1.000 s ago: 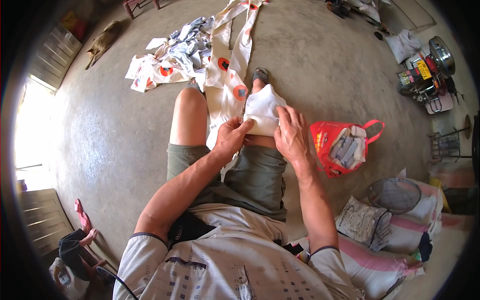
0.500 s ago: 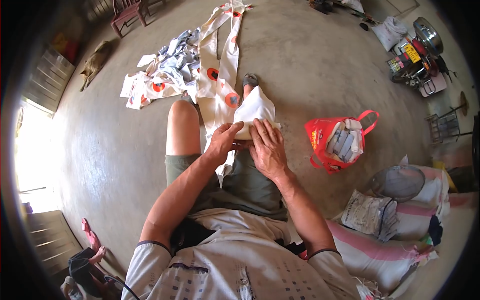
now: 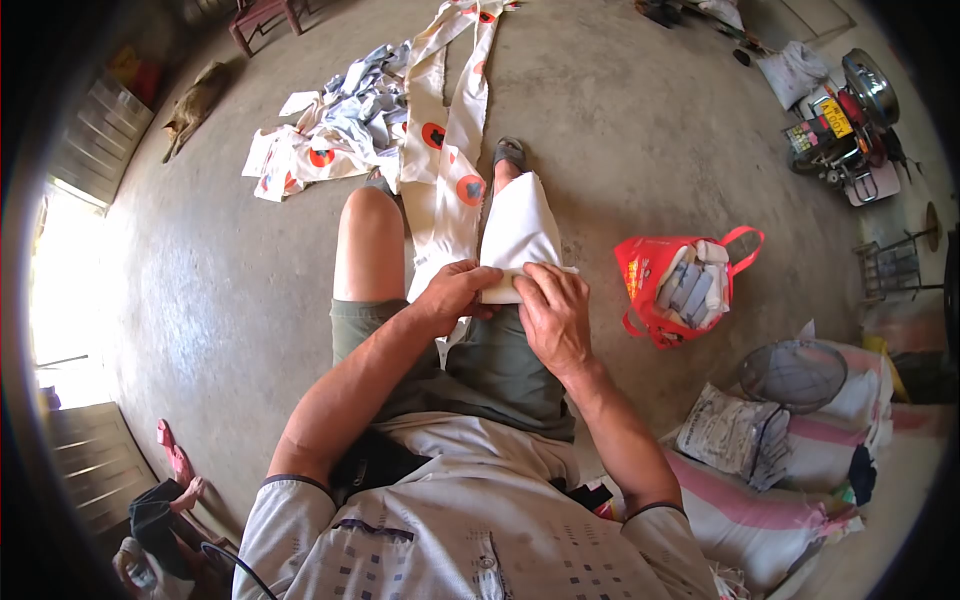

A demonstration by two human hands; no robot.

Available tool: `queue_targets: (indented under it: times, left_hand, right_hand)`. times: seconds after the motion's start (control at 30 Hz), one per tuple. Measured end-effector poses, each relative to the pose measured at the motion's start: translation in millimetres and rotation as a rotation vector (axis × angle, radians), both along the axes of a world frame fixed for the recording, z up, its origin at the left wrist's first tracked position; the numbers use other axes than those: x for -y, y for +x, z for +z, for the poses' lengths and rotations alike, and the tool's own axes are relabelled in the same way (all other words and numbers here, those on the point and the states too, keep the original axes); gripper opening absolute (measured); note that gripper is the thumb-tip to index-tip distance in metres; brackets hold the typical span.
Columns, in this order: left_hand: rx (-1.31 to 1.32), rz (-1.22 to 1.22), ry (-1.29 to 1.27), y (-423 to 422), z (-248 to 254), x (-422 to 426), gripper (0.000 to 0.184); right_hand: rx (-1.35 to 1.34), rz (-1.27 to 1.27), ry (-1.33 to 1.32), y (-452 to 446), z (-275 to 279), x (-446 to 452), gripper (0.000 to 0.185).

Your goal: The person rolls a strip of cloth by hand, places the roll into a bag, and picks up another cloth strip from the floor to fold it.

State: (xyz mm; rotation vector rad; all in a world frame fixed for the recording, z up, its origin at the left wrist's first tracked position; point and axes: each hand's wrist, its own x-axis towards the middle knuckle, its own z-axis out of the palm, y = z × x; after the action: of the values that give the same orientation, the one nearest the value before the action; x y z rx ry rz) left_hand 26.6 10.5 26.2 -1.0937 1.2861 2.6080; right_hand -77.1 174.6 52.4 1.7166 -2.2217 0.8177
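A white cloth strip (image 3: pixel 520 225) lies over my right knee and shin, and its near end is rolled into a flat cloth roll (image 3: pixel 503 290) on my thigh. My left hand (image 3: pixel 455 298) is closed on the roll's left end, thumb on top and fingers partly hidden beneath. On the right side, my right hand (image 3: pixel 555 315) grips the roll with bent fingers over its top. Beside my left hand, a long printed cloth strip (image 3: pixel 440 205) with orange circles runs away across the floor.
A heap of cloth pieces (image 3: pixel 350 125) lies ahead on the left. To my right stands a red bag (image 3: pixel 640 265) holding rolled cloths. A dog (image 3: pixel 192 108) lies far left, a motorcycle (image 3: pixel 845 135) stands far right, and sacks (image 3: pixel 750 515) lie near right. Another person's leg (image 3: pixel 160 525) shows lower left.
Both hands and the roll have shifted slightly towards me and to the right. My right fingers, flatter before, are now more bent over the roll. The view has tilted a little.
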Motion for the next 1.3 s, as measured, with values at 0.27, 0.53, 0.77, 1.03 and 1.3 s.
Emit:
queue_targets:
  times: [0.27, 0.53, 0.77, 1.03, 1.3]
  left_hand:
    - [-0.041, 0.080, -0.151, -21, -9, 14, 0.025]
    - [-0.065, 0.158, -0.134, -21, -13, 20, 0.022]
    - [-0.083, 0.146, -0.137, -16, -10, 21, 0.021]
    - [-0.106, 0.205, -0.103, -15, -17, 20, 0.026]
    - [-0.103, 0.283, -0.058, -12, -6, 15, 0.033]
  right_hand:
    - [-0.020, -0.005, 0.011, 4, 3, -4, 0.031]
    - [0.016, 0.030, 0.048, 2, 2, -3, 0.042]
    - [-0.038, 0.074, 0.094, -8, 14, 2, 0.022]
    - [0.001, 0.103, 0.211, -26, 20, 19, 0.026]
    - [0.064, 0.017, 0.293, -41, 24, 39, 0.040]
